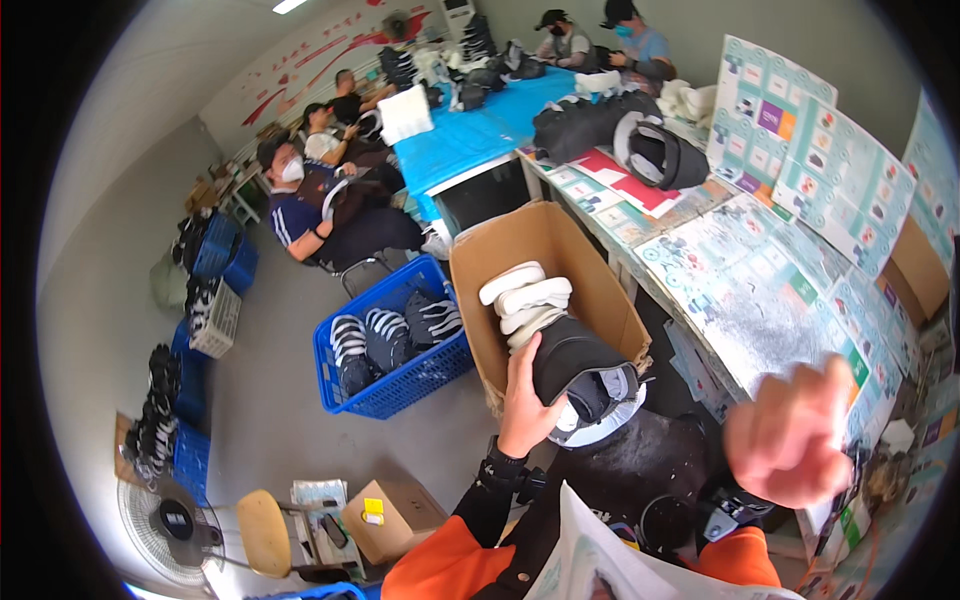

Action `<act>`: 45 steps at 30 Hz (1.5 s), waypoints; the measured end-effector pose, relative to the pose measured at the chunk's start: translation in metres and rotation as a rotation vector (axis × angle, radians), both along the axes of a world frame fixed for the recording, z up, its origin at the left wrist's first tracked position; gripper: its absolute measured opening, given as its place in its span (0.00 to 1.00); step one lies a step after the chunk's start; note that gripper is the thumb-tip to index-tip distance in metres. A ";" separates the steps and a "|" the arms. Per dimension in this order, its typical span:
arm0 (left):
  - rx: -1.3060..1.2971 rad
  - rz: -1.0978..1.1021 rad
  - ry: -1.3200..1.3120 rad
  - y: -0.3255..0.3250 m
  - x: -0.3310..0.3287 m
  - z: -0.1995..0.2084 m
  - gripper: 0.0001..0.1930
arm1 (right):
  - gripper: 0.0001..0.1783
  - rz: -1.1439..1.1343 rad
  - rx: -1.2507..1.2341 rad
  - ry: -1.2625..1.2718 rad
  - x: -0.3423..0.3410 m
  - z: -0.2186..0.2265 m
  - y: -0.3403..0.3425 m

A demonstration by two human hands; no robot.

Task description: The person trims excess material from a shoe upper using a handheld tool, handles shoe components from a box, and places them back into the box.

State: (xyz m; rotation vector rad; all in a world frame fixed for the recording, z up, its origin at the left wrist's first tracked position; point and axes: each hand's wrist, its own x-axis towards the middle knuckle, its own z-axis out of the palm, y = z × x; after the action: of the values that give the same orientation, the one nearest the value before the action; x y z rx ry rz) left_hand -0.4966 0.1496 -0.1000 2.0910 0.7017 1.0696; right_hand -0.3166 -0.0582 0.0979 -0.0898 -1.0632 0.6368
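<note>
My left hand (528,398) grips the near side of a black shoe (575,352) with a pale grey lining, its opening turned toward me. The shoe lies over my lap at the near end of a brown cardboard box (545,228). Several white soles (530,296) are stacked in the box, just beyond the shoe. My right hand (790,432) is raised off to the right, apart from the shoe and near the table edge. Motion smears its fingers, and nothing is clearly visible in it.
A paper-covered table (740,285) runs along my right, bearing black shoes (660,155). Left of the box stands a blue basket (395,395) with striped dark shoes. A fan (175,520), a chair (263,532) and a small carton (393,520) are at lower left. Several people sit around a blue-covered table (470,135).
</note>
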 end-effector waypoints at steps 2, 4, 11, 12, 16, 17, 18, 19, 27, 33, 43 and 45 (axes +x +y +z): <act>0.019 0.024 0.001 -0.001 0.000 -0.001 0.49 | 0.29 -0.073 -0.293 -0.072 -0.013 -0.006 0.020; 0.016 0.020 0.008 -0.005 0.001 0.001 0.50 | 0.27 -0.100 -0.398 -0.094 -0.023 -0.006 0.028; -0.042 -0.008 0.023 -0.006 0.005 -0.014 0.51 | 0.11 0.088 -0.134 -0.433 -0.041 -0.004 0.059; -0.056 -0.005 0.039 -0.007 0.005 -0.014 0.52 | 0.20 0.039 -0.166 -0.375 -0.047 -0.001 0.066; -0.104 -0.047 0.067 -0.015 0.013 -0.021 0.53 | 0.35 -0.697 -0.223 -0.687 -0.052 -0.046 0.062; -0.104 -0.047 0.066 -0.016 0.012 -0.022 0.53 | 0.37 -0.861 -0.212 -0.851 -0.047 -0.051 0.067; -0.131 -0.018 0.099 -0.016 0.010 -0.031 0.52 | 0.40 -1.009 -0.182 -0.997 -0.042 -0.060 0.074; -0.126 0.002 0.142 -0.016 0.012 -0.034 0.50 | 0.41 -0.972 -0.205 -1.083 -0.042 -0.073 0.079; -0.163 -0.077 0.010 0.005 0.019 -0.054 0.45 | 0.56 -0.531 -0.546 -1.503 -0.071 -0.170 0.089; -0.261 -0.043 0.072 0.012 0.026 -0.076 0.48 | 0.48 0.358 -0.612 -1.045 -0.044 -0.187 0.063; -0.337 -0.422 0.134 0.001 0.024 -0.101 0.42 | 0.34 -0.587 -1.040 -0.954 0.033 -0.283 0.049; -0.280 -0.383 0.103 -0.003 0.023 -0.109 0.40 | 0.31 -0.628 -1.075 -0.825 0.036 -0.301 0.043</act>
State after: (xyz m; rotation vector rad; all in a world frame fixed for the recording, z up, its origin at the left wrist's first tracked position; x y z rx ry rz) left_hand -0.4733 0.1463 -0.2092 1.9417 0.4433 0.6183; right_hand -0.2806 -0.0151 -0.2027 -1.6693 -1.2538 0.5240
